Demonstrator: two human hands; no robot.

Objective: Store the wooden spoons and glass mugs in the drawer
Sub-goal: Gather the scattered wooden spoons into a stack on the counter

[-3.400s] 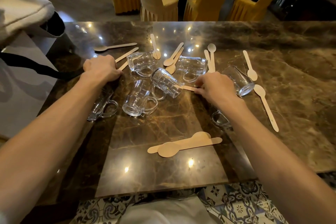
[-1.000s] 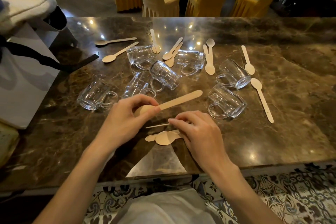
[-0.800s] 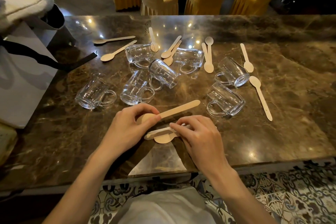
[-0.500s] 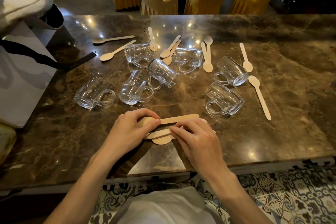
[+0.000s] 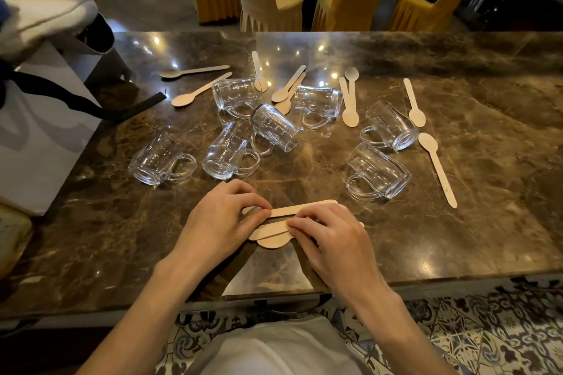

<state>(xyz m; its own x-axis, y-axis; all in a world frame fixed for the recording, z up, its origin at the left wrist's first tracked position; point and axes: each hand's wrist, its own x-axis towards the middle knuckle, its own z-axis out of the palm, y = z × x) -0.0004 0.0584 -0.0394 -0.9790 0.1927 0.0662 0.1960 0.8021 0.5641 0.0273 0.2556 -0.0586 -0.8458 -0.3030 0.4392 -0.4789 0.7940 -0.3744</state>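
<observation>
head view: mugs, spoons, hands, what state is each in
glass mugs: seven, all lying on their sides on the table
loose spoons: flat, scattered among the mugs
top spoon: pinched at its bowl end by left hand
spoon stack: on table, gripped by right hand

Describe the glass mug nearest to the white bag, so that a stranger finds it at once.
Look at the white bag at the left end of the marble table. Just right of it a glass mug lies on its side, handle toward the next mug. It is the leftmost of the mugs, the only one next to the bag.
</observation>
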